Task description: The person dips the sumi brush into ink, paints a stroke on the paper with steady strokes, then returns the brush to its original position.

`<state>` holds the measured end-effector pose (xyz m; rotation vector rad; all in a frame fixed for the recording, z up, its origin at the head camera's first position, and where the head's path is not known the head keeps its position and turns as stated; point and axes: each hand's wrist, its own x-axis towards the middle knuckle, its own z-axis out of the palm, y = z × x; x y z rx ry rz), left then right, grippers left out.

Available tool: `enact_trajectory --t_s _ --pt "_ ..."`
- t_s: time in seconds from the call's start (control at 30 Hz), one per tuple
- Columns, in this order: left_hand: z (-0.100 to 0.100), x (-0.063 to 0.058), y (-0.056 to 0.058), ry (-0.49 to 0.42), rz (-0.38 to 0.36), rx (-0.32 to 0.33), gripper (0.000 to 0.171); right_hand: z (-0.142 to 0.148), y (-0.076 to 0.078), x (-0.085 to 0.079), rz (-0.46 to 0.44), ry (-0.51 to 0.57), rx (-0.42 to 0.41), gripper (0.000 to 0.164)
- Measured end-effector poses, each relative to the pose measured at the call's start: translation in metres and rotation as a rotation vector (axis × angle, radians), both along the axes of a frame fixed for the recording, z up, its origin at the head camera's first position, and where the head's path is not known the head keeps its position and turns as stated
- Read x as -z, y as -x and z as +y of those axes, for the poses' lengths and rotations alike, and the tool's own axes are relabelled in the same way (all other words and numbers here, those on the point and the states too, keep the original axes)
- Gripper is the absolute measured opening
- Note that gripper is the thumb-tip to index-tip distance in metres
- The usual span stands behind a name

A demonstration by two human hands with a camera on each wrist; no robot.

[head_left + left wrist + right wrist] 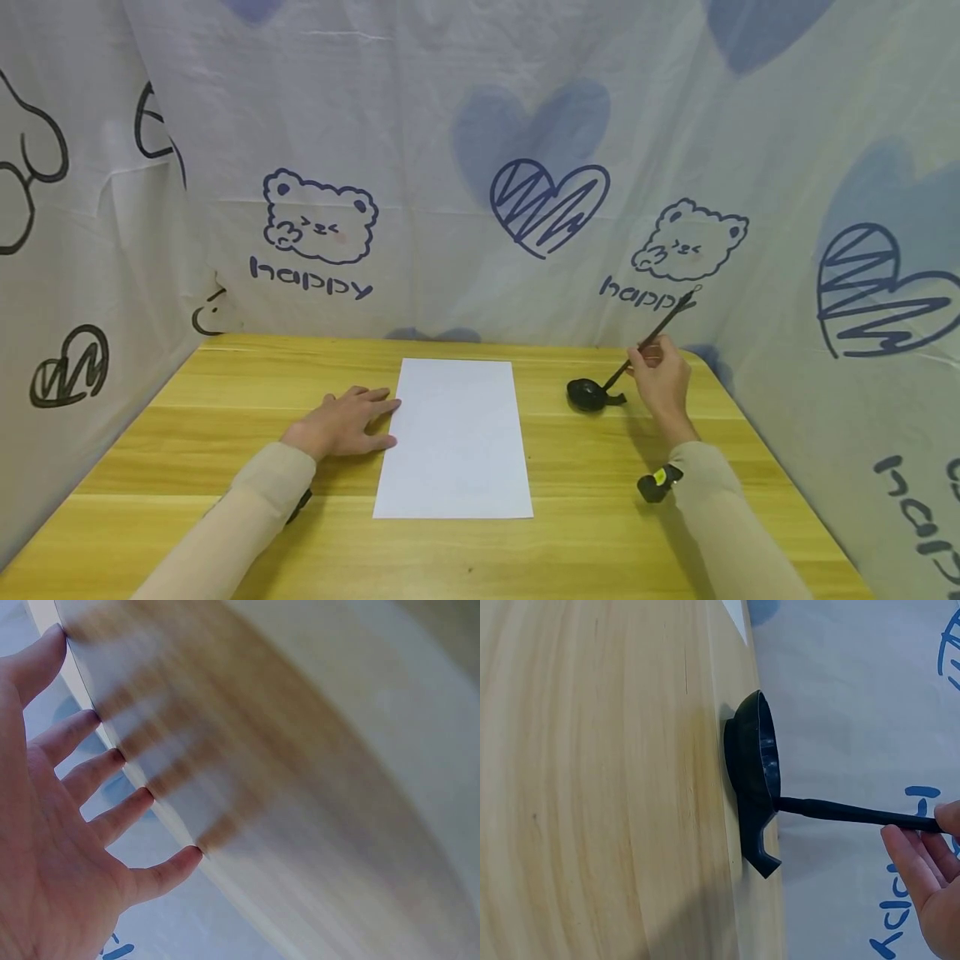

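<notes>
A sheet of white paper (456, 442) lies flat at the middle of the wooden table. With fingers spread, my left hand (347, 423) touches the table and the paper's left edge; the left wrist view shows the fingertips (174, 862) pressing down. My right hand (663, 379) pinches a slim black writing brush (847, 813) by its handle, which slants up to the right. The brush's lower end meets the rim of a small black ink dish (585, 395) with a notched arm, right of the paper. Whether ink is in the dish, I cannot tell.
White cloth (435, 250) printed with hearts and bears hangs behind the table and at both sides. The wooden table (577, 550) stretches toward me, its far edge close to the cloth. A black wrist device (656, 485) is on the right wrist.
</notes>
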<state>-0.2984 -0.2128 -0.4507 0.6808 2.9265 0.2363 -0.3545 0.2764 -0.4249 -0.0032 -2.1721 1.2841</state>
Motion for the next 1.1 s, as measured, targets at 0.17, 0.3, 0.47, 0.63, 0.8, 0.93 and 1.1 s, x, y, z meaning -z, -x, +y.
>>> enact_trajectory --t_s 0.17,0.3,0.47,0.63,0.8,0.93,1.1 --pt "-0.001 0.000 0.000 0.004 0.009 0.002 0.071 0.002 0.000 -0.002 0.002 -0.002 0.001 0.017" --pt "-0.001 0.000 0.000 0.006 0.014 0.006 0.071 0.002 0.001 -0.005 0.009 -0.012 0.002 0.016" --pt "-0.002 0.000 0.000 0.005 0.010 0.006 0.071 0.001 0.000 -0.011 0.014 -0.036 0.012 0.016" --pt "-0.001 -0.001 0.000 0.005 0.000 0.002 0.072 -0.003 0.000 -0.016 0.020 -0.027 -0.022 0.017" --pt "-0.001 -0.001 -0.001 0.006 -0.003 0.001 0.072 -0.007 0.001 -0.017 -0.006 -0.017 -0.051 0.018" --pt "0.000 -0.001 -0.001 0.009 -0.007 0.001 0.073 -0.011 0.002 -0.015 -0.015 -0.038 -0.043 0.018" --pt "0.001 -0.001 -0.001 0.010 -0.006 0.001 0.073 -0.014 0.002 -0.011 -0.027 -0.050 -0.060 0.018"
